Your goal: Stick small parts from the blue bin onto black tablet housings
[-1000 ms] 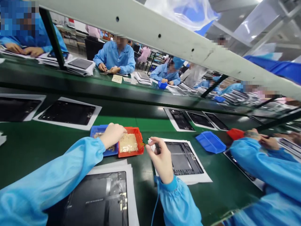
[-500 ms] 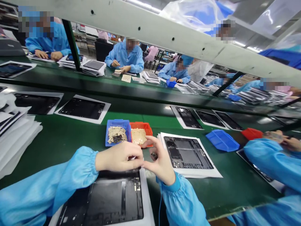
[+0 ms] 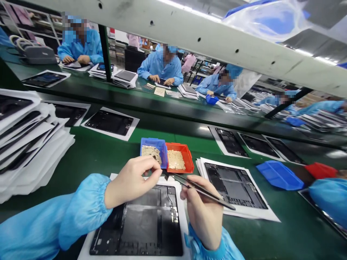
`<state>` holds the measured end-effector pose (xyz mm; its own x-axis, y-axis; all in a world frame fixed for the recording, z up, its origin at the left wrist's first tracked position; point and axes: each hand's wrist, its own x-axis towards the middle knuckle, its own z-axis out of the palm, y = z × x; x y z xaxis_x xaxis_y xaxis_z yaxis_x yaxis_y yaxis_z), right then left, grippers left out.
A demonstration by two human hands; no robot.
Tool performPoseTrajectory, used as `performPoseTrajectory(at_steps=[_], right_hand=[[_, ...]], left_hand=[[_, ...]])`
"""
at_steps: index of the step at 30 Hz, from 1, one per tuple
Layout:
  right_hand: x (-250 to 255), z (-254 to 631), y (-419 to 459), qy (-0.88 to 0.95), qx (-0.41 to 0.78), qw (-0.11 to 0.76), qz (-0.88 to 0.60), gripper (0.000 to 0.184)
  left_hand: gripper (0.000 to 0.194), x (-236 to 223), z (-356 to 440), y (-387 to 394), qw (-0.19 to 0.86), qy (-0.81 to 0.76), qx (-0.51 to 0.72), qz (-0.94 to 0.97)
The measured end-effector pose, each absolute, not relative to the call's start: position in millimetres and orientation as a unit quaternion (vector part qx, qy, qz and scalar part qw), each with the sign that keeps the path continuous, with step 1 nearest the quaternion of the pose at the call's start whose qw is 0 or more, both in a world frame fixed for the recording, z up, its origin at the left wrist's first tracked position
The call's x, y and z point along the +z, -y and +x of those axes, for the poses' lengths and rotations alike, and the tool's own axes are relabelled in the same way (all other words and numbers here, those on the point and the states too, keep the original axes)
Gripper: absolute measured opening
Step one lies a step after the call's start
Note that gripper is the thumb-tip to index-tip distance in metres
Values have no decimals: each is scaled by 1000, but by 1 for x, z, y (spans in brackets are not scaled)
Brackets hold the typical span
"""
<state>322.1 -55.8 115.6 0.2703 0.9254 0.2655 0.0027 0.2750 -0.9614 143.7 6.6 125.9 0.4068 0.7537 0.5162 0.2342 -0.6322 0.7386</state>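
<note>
My left hand (image 3: 132, 180) is closed in a pinch above the top edge of a black tablet housing (image 3: 143, 224) that lies on white sheets in front of me. What the fingertips hold is too small to make out. My right hand (image 3: 202, 213) grips dark tweezers (image 3: 200, 189), their tips pointing left toward my left fingertips. Just beyond the hands sit a blue bin (image 3: 153, 151) and a red bin (image 3: 179, 161), both with small tan parts inside.
A second open housing (image 3: 234, 184) lies on paper to the right. Stacked housings (image 3: 24, 133) fill the left. More housings sit on the belt (image 3: 110, 122). A blue tray (image 3: 279, 175), a neighbour's sleeve (image 3: 329, 202) and workers across the line are in view.
My left hand came back from the bins to the housing's top edge. My right hand dropped lower and turned, so the tweezers now show, pointing left. The view shifted left.
</note>
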Motion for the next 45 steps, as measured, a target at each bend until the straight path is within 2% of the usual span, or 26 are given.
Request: performPoseTrajectory(at_steps=[6, 19, 21, 24, 28, 34, 45], right_hand=[[113, 309, 61, 486, 324, 630, -512, 16], [110, 298, 43, 504, 392, 632, -439, 11], [108, 297, 42, 505, 393, 628, -444, 10], [105, 299, 42, 513, 382, 613, -463, 10], [97, 306, 41, 520, 355, 601, -492, 15], [69, 288, 34, 486, 437, 530, -541, 20], [37, 248, 16, 453, 468, 509, -562, 18]], left_hand=[[14, 125, 140, -6, 275, -312, 457, 786], [16, 124, 136, 0, 339, -305, 433, 777], [17, 126, 131, -2, 328, -313, 419, 787], [24, 126, 110, -12, 256, -393, 341, 815], [31, 97, 69, -30, 196, -506, 202, 815], [17, 30, 61, -20, 184, -390, 103, 896], [11, 21, 70, -27, 132, -325, 89, 932]])
